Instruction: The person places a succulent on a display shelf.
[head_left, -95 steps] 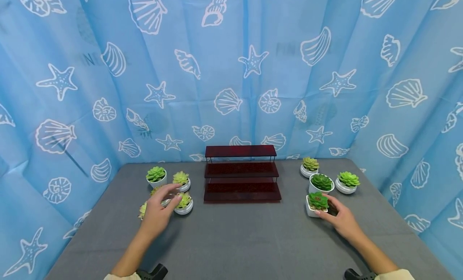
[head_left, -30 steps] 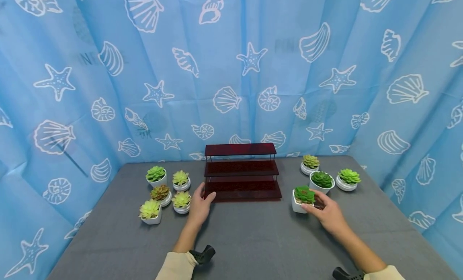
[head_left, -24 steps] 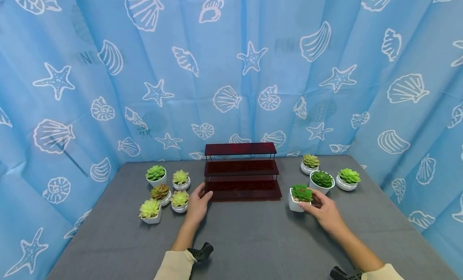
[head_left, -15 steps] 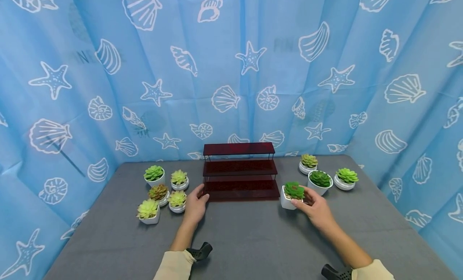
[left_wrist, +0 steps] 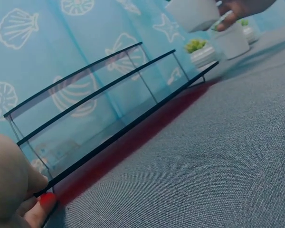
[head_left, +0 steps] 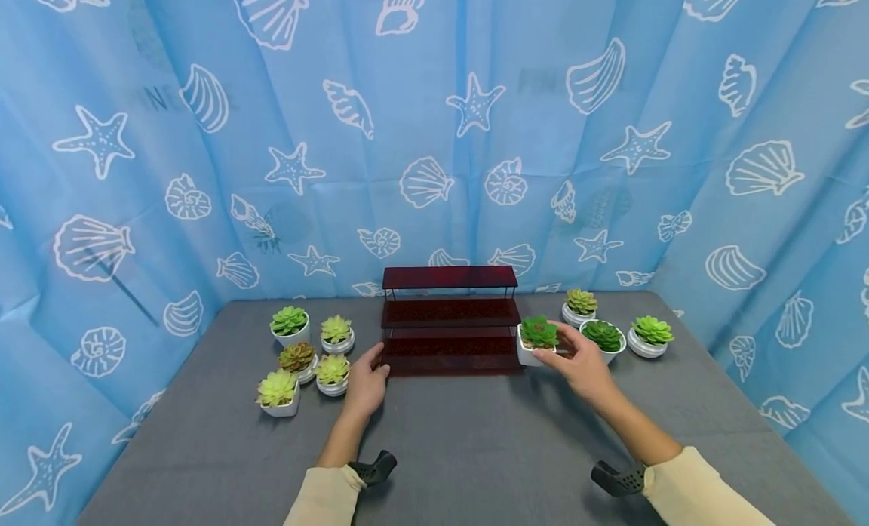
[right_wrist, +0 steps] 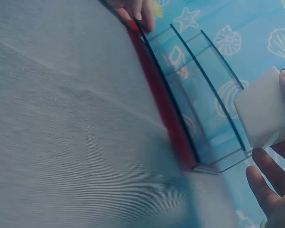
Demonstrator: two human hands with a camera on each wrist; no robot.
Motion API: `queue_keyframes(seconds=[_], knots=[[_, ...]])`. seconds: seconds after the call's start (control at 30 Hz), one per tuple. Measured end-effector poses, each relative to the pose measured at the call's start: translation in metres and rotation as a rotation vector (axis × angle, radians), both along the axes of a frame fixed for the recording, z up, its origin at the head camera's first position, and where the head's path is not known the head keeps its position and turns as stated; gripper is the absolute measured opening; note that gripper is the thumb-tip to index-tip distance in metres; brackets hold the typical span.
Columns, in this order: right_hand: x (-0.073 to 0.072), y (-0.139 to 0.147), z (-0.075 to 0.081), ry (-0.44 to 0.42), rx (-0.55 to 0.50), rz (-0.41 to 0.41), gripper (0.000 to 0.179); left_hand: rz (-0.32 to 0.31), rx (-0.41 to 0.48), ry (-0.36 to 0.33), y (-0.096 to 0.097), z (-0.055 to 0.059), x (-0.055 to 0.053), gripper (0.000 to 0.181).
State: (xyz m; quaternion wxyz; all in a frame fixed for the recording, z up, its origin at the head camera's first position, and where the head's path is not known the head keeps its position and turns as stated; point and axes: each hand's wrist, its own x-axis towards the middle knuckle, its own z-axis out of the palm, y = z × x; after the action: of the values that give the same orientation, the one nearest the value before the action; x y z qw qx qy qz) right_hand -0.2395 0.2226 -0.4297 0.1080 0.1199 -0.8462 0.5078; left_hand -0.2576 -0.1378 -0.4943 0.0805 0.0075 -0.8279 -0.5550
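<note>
A dark red three-tier display stand point(head_left: 451, 312) stands at the back middle of the table. My left hand point(head_left: 366, 384) pinches its front left corner; in the left wrist view the thumb lies above the lowest tier's edge and a fingertip point(left_wrist: 48, 199) below it. My right hand point(head_left: 585, 369) holds a potted succulent point(head_left: 538, 339) with dark green leaves by its square white pot point(right_wrist: 265, 108). That pot is raised off the table, just off the stand's right end. Part of the pot's right side is hidden by my fingers.
Several light green and brownish potted succulents point(head_left: 288, 324) cluster left of my left hand. To the right, behind my right hand, stand a dark green one point(head_left: 603, 336), a yellow-green one point(head_left: 580, 303) and a bright green one point(head_left: 652, 331). A blue shell-print curtain point(head_left: 434, 133) hangs behind the grey table point(head_left: 462, 443).
My right hand has carried the dark green succulent leftward and up from the right group to the stand's end. My left hand has moved from the left plants to the stand's corner.
</note>
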Motion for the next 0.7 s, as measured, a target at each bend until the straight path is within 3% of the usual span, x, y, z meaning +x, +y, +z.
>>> queue_keyframes(seconds=[0.3,0.7], knots=[[-0.034,-0.007,0.022,-0.007,0.088,-0.041,0.064,-0.012,0.004,-0.021,-0.002,0.0,0.003,0.047],[-0.07,-0.025,0.032,-0.02,0.03,-0.079,0.069,-0.026,-0.004,0.006,-0.003,-0.001,0.0,0.046]])
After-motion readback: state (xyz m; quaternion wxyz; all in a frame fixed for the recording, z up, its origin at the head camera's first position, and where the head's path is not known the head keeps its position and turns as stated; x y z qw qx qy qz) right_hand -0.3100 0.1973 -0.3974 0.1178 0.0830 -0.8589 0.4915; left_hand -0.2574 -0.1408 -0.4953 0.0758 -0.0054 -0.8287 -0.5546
